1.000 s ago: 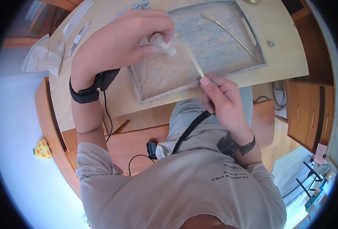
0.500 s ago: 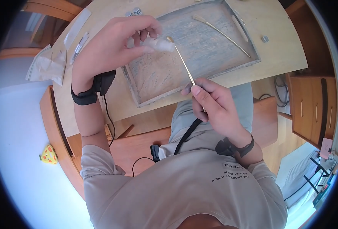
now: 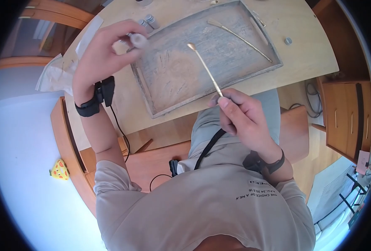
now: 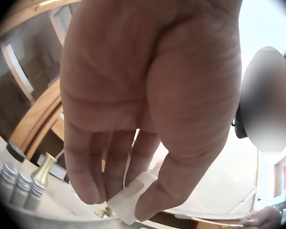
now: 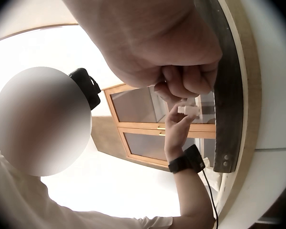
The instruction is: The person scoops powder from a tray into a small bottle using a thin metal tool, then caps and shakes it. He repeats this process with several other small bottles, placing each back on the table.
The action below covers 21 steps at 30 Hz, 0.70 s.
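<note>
In the head view, the left hand holds a small whitish bottle between thumb and fingers near the tray's upper left corner. The left wrist view shows the white bottle pinched at the fingertips. My right hand pinches the lower part of a thin gold-coloured tool, whose small wider tip points up over the tray. The grey, weathered tray bears brownish powder on its left part. Bottle and tool stand apart. In the right wrist view the tool is hidden.
A gold-handled brush lies in the tray's right part. Capped vials stand beyond its left end, a small cap sits to its right, and a plastic bag lies at the table's left. A gold vase shows beside several vials.
The left hand has moved left with the bottle, away from over the tray and from the tool's tip. My right hand still grips the tool, whose tip is now clear of the bottle.
</note>
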Available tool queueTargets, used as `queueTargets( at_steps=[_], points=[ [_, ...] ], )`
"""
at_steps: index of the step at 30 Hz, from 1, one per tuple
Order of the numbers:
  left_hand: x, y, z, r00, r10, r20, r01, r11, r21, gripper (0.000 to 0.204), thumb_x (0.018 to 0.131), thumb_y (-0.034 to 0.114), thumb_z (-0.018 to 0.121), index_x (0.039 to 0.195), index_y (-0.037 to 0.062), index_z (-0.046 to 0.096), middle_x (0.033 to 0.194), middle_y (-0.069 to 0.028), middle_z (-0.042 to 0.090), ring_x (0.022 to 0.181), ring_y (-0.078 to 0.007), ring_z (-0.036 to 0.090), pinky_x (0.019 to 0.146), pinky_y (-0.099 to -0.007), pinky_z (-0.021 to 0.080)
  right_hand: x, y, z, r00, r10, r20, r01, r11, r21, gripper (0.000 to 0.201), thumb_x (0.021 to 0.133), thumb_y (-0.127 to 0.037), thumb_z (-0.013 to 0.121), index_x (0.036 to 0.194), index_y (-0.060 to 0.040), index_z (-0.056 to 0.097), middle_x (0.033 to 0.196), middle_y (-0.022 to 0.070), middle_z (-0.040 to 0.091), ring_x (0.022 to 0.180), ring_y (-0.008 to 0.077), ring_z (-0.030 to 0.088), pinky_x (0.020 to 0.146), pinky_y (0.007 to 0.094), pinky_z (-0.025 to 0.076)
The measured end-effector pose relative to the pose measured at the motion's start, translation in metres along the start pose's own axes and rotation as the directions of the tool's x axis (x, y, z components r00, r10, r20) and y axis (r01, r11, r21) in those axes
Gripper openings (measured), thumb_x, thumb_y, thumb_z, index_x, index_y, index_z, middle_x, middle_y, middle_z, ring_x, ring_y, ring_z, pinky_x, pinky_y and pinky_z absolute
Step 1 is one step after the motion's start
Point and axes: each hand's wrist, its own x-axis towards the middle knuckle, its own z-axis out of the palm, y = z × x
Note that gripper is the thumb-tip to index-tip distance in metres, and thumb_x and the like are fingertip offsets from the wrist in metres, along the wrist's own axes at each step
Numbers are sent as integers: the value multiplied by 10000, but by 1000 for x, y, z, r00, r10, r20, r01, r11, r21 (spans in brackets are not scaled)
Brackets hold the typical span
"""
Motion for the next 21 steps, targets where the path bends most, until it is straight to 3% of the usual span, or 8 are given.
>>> queueTargets(
  at_steps=[3,6,9,15,18,21],
  points=[
    [-24,-13,-15,976,-199,-84,200,980,11,262,822,18,705,1082,37,680,1028,-37,695,850,-146,630,795,-283,523,-4,-1,-12,999,3,-46,-5,999,-40,271,1088,-199,480,1071,34,619,552,-46,408,478,38,347,455,232,295],
    [-45,-27,-12,927,-361,-101,357,932,-59,265,865,-36,702,1120,6,647,1140,-34,659,1011,-122,608,935,-290,490,-3,1,-22,998,-11,-60,7,998,-59,285,1086,-204,484,1072,47,621,552,-45,411,472,39,343,454,230,295],
    [-52,-22,3,944,-301,-135,282,949,-145,264,864,-42,699,1121,7,662,1124,-28,678,945,-117,618,869,-276,500,-1,2,-24,999,-13,-48,11,999,-40,290,1085,-204,486,1068,52,620,554,-45,417,471,40,343,454,230,295],
    [-32,17,18,977,-186,102,169,973,158,254,841,20,745,1089,25,688,963,-59,702,769,-176,622,695,-292,495,-6,5,-20,1000,24,-5,-25,998,-62,264,1085,-194,488,1061,34,619,571,-50,417,497,32,347,463,228,299],
    [-26,22,25,972,-161,174,127,974,190,292,844,83,766,1117,37,675,914,-82,683,720,-207,592,649,-301,473,-10,7,-20,999,35,10,-34,997,-71,255,1084,-189,487,1058,27,619,584,-51,421,516,30,358,472,227,306],
    [-17,40,25,965,-215,148,190,967,168,327,867,121,761,1166,50,648,866,-82,664,691,-207,573,629,-305,461,-12,10,-23,998,51,23,-49,997,-64,252,1082,-183,489,1054,30,620,592,-49,430,530,32,368,484,231,317]
  ],
)
